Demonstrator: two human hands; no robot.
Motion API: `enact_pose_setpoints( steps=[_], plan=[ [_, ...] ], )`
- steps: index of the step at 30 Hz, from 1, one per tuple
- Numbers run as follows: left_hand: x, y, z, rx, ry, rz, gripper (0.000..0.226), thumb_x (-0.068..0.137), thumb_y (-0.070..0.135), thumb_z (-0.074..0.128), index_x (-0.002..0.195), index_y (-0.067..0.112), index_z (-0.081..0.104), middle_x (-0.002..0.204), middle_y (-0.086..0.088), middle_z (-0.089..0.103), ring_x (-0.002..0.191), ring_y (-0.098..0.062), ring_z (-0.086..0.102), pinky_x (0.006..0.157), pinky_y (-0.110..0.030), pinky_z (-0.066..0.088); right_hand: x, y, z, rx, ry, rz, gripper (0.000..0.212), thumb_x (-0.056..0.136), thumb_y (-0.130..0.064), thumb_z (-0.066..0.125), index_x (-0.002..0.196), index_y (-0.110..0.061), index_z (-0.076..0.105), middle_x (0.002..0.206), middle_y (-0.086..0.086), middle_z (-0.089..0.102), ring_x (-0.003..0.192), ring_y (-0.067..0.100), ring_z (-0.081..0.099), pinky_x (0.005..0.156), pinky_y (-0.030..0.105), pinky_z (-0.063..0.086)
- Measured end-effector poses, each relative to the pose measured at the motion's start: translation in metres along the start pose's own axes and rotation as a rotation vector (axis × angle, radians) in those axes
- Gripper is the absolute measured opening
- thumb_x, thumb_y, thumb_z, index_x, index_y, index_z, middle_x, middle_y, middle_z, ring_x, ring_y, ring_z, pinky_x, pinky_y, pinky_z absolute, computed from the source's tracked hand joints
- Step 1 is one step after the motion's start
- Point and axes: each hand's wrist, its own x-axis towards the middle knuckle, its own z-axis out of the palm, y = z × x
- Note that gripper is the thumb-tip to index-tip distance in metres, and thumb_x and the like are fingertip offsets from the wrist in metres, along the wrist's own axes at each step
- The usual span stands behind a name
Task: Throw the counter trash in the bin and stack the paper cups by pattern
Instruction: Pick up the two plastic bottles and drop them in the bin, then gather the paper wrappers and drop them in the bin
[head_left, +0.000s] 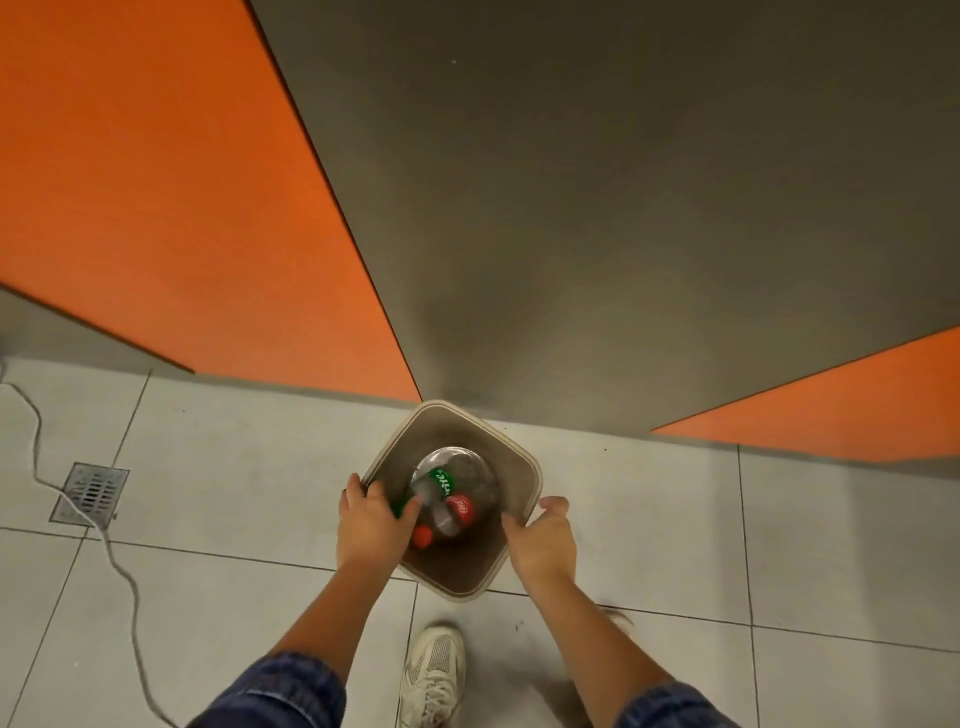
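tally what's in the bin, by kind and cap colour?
Green-cap bottle: 1
Red-cap bottle: 1
Total in bin: 2 bottles

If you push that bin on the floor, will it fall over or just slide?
Probably slide. The bin looks like thin plastic and holds only what seem to be empty bottles, so it is likely light. The tiled floor looks smooth. It could tip if pushed high up, near the rim.
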Motion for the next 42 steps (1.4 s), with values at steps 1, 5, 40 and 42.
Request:
enact_pose_setpoints(
  steps=[1, 5, 40, 42],
  plan=[
    [0.001, 0.000, 0.003, -0.045, 0.014, -0.005, 0.059, 0.088, 0.045, 0.059, 0.128, 0.003, 0.050, 0.143, -0.017, 0.037, 0.131, -0.034, 0.036, 0.105, -0.043, 0.038, 0.003, 0.002, -0.001, -0.037, -0.023, 0.024, 0.053, 0.090, -0.033, 0.061, 0.133, -0.013, 0.037, 0.125, 0.014, 0.060, 0.107, 0.032, 0.063, 0.086, 0.037, 0.053],
    [0.000, 0.009, 0.012, -0.120, 0.013, -0.009, 0.051, 0.090, 0.035, 0.059, 0.126, 0.000, 0.050, 0.131, -0.015, 0.044, 0.116, -0.033, 0.049, 0.098, -0.041, 0.045, 0.018, 0.006, -0.007, -0.184, -0.018, -0.007, 0.038, 0.095, -0.018, 0.053, 0.130, -0.009, 0.046, 0.124, 0.013, 0.062, 0.110, 0.031, 0.062, 0.087, 0.033, 0.051],
    [-0.318, 0.339, -0.319, -0.179, 0.183, 1.380, 0.025, 0.091, 0.029, 0.050, 0.099, 0.018, 0.071, 0.088, 0.006, 0.070, 0.079, -0.008, 0.063, 0.070, -0.026, 0.051, -0.298, -0.147, -0.416, 0.550, 0.754, -0.950, 0.013, 0.085, -0.008, 0.069, 0.086, -0.021, 0.069, 0.070, -0.022, 0.063, 0.064, -0.004, 0.059, 0.062, 0.011, 0.044],
    [-0.336, 0.382, -0.339, -0.207, 0.193, 1.416, 0.024, 0.092, 0.030, 0.050, 0.100, 0.021, 0.071, 0.088, 0.008, 0.069, 0.077, -0.006, 0.060, 0.067, -0.024, 0.049, -0.306, -0.160, -0.461, 0.593, 0.785, -0.943, 0.009, 0.086, -0.015, 0.068, 0.084, -0.024, 0.068, 0.066, -0.016, 0.063, 0.061, 0.001, 0.058, 0.060, 0.019, 0.047]
  ],
)
